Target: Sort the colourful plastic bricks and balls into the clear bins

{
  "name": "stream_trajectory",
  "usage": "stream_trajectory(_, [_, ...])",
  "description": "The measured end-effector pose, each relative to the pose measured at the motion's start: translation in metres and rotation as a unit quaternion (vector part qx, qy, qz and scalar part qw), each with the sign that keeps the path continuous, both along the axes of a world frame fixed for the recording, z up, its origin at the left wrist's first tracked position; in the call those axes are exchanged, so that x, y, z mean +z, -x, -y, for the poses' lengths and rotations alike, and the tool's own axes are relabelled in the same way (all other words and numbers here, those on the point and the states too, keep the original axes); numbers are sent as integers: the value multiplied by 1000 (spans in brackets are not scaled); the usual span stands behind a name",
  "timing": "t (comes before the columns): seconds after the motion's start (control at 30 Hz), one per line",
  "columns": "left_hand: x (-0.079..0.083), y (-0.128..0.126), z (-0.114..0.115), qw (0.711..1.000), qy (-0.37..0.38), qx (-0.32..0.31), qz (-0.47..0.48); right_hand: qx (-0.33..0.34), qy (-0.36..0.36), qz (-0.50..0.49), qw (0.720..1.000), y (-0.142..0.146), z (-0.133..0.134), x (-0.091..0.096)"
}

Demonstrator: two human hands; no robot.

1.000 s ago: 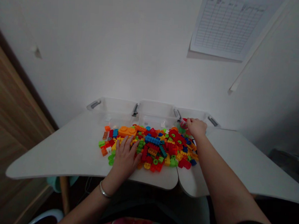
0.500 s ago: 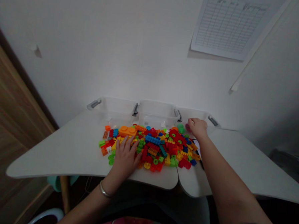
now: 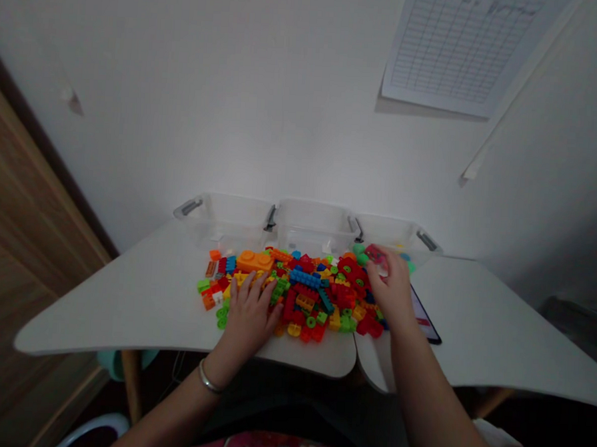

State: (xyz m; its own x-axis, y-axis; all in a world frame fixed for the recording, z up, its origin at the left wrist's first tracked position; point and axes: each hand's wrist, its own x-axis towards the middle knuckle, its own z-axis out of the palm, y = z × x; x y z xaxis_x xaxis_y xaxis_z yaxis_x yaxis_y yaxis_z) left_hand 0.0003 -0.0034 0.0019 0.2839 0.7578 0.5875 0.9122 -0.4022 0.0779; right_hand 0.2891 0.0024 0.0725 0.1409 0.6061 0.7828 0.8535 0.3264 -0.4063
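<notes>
A heap of colourful plastic building blocks lies on the white table. My left hand rests on its left front part, fingers spread over yellow and green blocks, with a metal bangle at the wrist. Above the heap's right edge is my right hand, its fingers bent and closed; whether a block is between them is hidden. Close to those fingertips shows a red piece, beside the clear right-hand box. Green pieces show by that box too. A large orange block sits beyond my left fingers.
Two more clear boxes, the left and the middle, line the wall behind the heap. A tablet or phone lies right of my right hand. Two table tops meet at a seam in front. A printed sheet hangs on the wall.
My right hand has come back from above the right-hand box towards me, down to the heap's right edge. More of the dark-edged device now shows. My left hand has stayed in place.
</notes>
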Motion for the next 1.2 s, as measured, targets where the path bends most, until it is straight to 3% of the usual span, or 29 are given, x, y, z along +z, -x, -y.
stream_trajectory(0.17, [0,0,1,1000,-3,-6,12,-5,70,67,995,13,20,-21])
stream_trajectory(0.33, [1,0,1,1000,0,-3,9,-114,128,105,980,3,11,-45])
stream_trajectory(0.53, [1,0,1,1000,4,-2,13,-147,210,109,960,-2,3,-58])
stream_trajectory(0.77, [1,1,1,1000,7,-3,3,-187,206,113,954,-8,-1,-62])
stream_trajectory(0.97, [0,2,1,1000,7,-5,13,-175,225,66,956,-13,-9,-65])
stream_trajectory(1.2, [0,2,1,1000,2,-6,15,-81,127,46,988,-13,-7,-60])
